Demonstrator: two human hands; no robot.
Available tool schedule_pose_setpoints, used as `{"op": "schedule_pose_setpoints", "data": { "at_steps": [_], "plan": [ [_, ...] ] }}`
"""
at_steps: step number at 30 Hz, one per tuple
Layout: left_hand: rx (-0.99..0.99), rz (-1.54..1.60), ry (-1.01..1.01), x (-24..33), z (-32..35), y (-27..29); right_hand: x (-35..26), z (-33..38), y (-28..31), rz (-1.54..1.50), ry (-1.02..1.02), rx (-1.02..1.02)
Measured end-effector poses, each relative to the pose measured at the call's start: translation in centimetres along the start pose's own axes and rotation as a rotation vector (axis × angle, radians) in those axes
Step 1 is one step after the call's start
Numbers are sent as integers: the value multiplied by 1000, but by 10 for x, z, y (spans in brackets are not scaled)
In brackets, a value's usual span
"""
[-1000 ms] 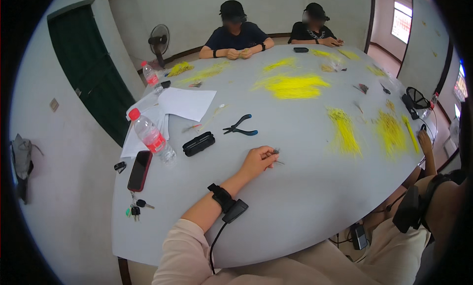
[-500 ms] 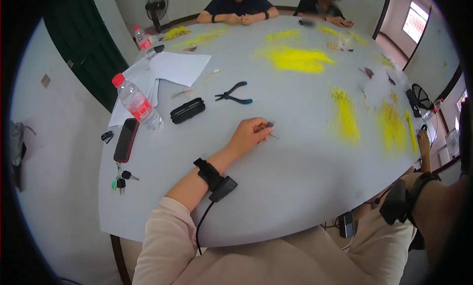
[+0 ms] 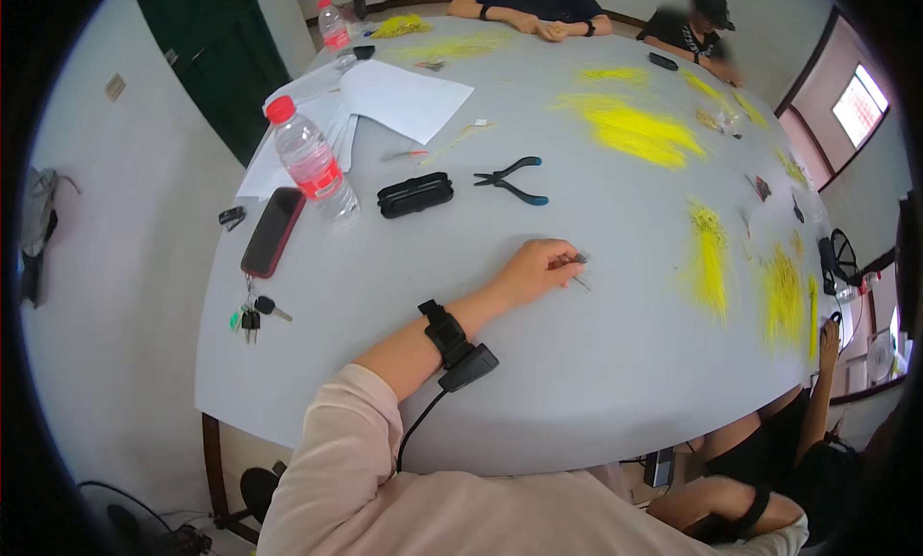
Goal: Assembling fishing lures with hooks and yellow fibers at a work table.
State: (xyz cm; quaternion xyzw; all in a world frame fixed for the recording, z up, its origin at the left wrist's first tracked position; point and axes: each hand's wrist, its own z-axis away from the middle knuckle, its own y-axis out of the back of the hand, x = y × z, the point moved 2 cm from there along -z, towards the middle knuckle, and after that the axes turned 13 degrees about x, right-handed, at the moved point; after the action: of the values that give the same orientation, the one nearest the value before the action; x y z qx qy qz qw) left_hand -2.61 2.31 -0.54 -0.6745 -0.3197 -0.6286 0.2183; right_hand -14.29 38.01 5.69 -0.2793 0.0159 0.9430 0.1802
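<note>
Left hand [image 3: 538,270], dark piece [image 3: 581,258] (partly hidden)

The left hand [image 3: 540,270] is over the middle of the surface [image 3: 538,383], a rod [image 3: 582,283] at its fingertips. Beyond it lie pliers [image 3: 514,180], with a case [image 3: 415,195] just to their left. Left of the case is a bottle [image 3: 314,162]; between that and the left edge lies a phone [image 3: 274,232], keys [image 3: 252,318] on its near side. Paper sheets [image 3: 409,99] lie behind the bottle. A heap of strands [image 3: 635,128] occupies the far half, right of the sheets; two bunches [image 3: 710,258] lie side by side toward the right edge.
</note>
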Motion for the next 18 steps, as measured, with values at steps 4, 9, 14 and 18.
{"op": "schedule_pose_setpoints", "data": {
  "at_steps": [4,9,14,18],
  "plan": [
    [18,99,-12,0,1,2,8,-6,24,-137,137,41],
    [-8,37,-50,-3,0,1,-10,-10,53,-184,166,57],
    [-5,68,-83,-4,0,-1,-13,-11,57,-205,188,46],
    [22,41,-42,-4,0,0,-11,-14,55,-219,220,15]
  ]
}}
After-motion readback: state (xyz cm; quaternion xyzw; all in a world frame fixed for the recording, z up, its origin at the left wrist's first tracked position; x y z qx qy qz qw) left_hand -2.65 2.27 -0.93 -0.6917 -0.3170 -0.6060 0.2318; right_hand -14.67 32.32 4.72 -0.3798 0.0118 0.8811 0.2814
